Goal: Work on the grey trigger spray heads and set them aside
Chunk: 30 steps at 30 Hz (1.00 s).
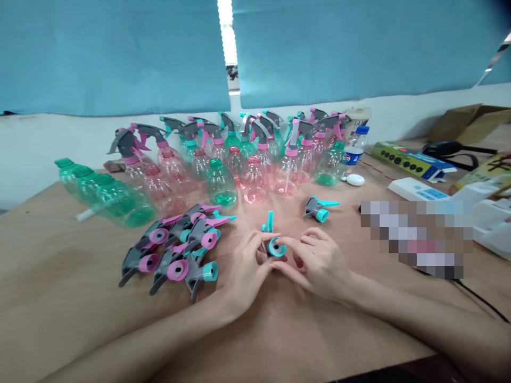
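Between my hands is a grey spray head with a turquoise collar (277, 247), its round opening facing me. My left hand (249, 258) grips its body, fingers curled round from the left. The thumb and index finger of my right hand (319, 260) close on the collar from the right; whether they pinch a small part there I cannot make out. Left of my left hand lies a group of loose spray heads (178, 269) with pink or turquoise collars. One more turquoise spray head (321, 214) lies beyond my right hand.
Behind my hands stand several pink and green bottles (255, 183), many topped with spray heads. Green bottles (107, 194) cluster at the left. Rightward are a drink bottle (353, 156), a white earbud case (355, 180), a long box (409, 161), a power strip (419, 189) and a blurred-out item (415, 234).
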{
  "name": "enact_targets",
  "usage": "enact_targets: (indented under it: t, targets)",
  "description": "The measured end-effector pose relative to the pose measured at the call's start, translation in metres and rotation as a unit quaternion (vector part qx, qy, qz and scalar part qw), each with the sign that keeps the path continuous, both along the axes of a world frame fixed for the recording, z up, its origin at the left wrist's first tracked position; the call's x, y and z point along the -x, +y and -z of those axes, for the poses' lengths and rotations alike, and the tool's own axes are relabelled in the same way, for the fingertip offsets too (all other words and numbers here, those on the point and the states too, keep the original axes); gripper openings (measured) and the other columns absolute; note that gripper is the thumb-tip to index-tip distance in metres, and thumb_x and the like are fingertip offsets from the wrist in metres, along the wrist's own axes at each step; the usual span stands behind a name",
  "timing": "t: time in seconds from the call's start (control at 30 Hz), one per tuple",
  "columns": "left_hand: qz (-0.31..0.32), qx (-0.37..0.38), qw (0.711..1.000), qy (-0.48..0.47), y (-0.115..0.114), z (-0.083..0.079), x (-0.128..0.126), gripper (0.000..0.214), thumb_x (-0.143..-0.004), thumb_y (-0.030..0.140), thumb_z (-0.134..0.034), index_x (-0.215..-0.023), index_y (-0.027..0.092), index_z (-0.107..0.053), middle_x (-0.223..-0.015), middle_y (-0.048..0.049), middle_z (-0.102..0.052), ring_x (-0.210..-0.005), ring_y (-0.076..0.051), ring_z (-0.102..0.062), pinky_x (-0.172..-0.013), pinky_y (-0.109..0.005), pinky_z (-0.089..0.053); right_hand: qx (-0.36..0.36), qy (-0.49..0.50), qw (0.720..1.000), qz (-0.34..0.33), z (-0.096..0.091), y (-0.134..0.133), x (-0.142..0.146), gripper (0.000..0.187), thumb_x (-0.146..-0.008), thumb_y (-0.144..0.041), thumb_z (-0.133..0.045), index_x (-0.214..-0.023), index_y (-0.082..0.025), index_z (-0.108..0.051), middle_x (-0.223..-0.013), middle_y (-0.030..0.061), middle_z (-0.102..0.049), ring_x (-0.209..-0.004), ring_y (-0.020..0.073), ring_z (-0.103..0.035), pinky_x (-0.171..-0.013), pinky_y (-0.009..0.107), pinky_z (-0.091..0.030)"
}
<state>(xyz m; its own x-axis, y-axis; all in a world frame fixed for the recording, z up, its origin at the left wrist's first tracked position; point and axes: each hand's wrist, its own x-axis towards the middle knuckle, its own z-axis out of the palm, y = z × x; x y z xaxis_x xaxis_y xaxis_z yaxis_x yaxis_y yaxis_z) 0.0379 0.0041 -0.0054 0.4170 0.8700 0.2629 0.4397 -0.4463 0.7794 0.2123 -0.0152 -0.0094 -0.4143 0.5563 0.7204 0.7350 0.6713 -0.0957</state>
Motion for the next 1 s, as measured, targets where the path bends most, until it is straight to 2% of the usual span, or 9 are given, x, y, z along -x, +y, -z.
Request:
enact_targets:
  t: [0.13,0.23,0.37,0.63,0.8,0.9,1.0]
  targets:
    - [-0.012,0.005,1.0,-0.001,-0.001,-0.001,0.0,0.027,-0.08,0.013,-0.065,-0.103,0.024,-0.059,-0.087,0.0027,-0.055,-0.067,-0.012,-0.049,-0.064,-0.025,-0.041,0.034,0.007,0.999,0.003,0.005,-0.003,0.003,0.035,-0.09,-0.036,-0.052,-0.106,-0.005,-0.058,-0.055,-0.0014,-0.058,-0.049,0.0138,-0.052,-0.065,0.031,-0.038]
    - [-0.007,0.01,1.0,-0.007,-0.001,-0.002,0.0,0.029,-0.079,0.011,-0.065,-0.104,0.023,-0.06,-0.088,0.0019,-0.056,-0.071,-0.013,-0.05,-0.066,-0.025,-0.041,0.066,0.042,0.997,-0.02,0.008,-0.002,0.002,0.03,-0.09,-0.032,-0.053,-0.108,-0.008,-0.055,-0.054,-0.0046,-0.056,-0.047,0.0116,-0.05,-0.063,0.029,-0.038]
    - [0.013,0.014,1.0,-0.005,-0.001,-0.004,-0.001,0.035,-0.077,0.004,-0.06,-0.106,0.024,-0.061,-0.091,0.0011,-0.057,-0.076,-0.014,-0.051,-0.069,-0.026,-0.041,0.118,0.107,0.984,-0.081,0.01,0.003,0.0,0.015,-0.091,-0.023,-0.051,-0.104,-0.016,-0.052,-0.052,-0.0086,-0.05,-0.046,0.0093,-0.047,-0.063,0.026,-0.04]
    - [0.029,0.013,0.999,-0.013,-0.002,-0.006,-0.001,0.027,-0.08,0.011,-0.061,-0.104,0.023,-0.064,-0.093,-0.0002,-0.06,-0.077,-0.015,-0.051,-0.068,-0.026,-0.041,0.197,0.145,0.963,-0.11,0.012,0.004,-0.001,0.014,-0.086,-0.022,-0.054,-0.098,-0.018,-0.048,-0.053,-0.0101,-0.043,-0.042,0.008,-0.04,-0.051,0.022,-0.036]
    - [0.043,0.008,0.999,-0.008,-0.001,-0.004,0.0,0.025,-0.082,0.016,-0.062,-0.107,0.023,-0.062,-0.094,-0.0012,-0.059,-0.077,-0.016,-0.052,-0.066,-0.026,-0.041,0.177,0.12,0.97,-0.119,0.01,0.01,-0.004,0.017,-0.085,-0.026,-0.057,-0.098,-0.017,-0.05,-0.051,-0.0105,-0.042,-0.042,0.0083,-0.041,-0.055,0.023,-0.039]
    - [0.051,-0.004,0.999,-0.004,-0.001,-0.004,0.0,0.016,-0.084,0.022,-0.062,-0.1,0.021,-0.063,-0.092,-0.0015,-0.059,-0.077,-0.016,-0.052,-0.066,-0.026,-0.042,0.152,0.085,0.977,-0.126,0.008,0.013,-0.007,0.017,-0.087,-0.03,-0.056,-0.098,-0.017,-0.054,-0.054,-0.0075,-0.047,-0.046,0.0094,-0.044,-0.056,0.023,-0.04]
    - [0.047,-0.003,0.999,0.003,-0.001,-0.005,-0.002,0.008,-0.084,0.022,-0.062,-0.092,0.021,-0.063,-0.091,-0.0013,-0.059,-0.08,-0.017,-0.052,-0.067,-0.026,-0.042,0.17,0.073,0.973,-0.138,0.005,0.015,-0.01,0.016,-0.091,-0.03,-0.051,-0.097,-0.017,-0.057,-0.059,-0.0042,-0.053,-0.048,0.0093,-0.046,-0.051,0.021,-0.037]
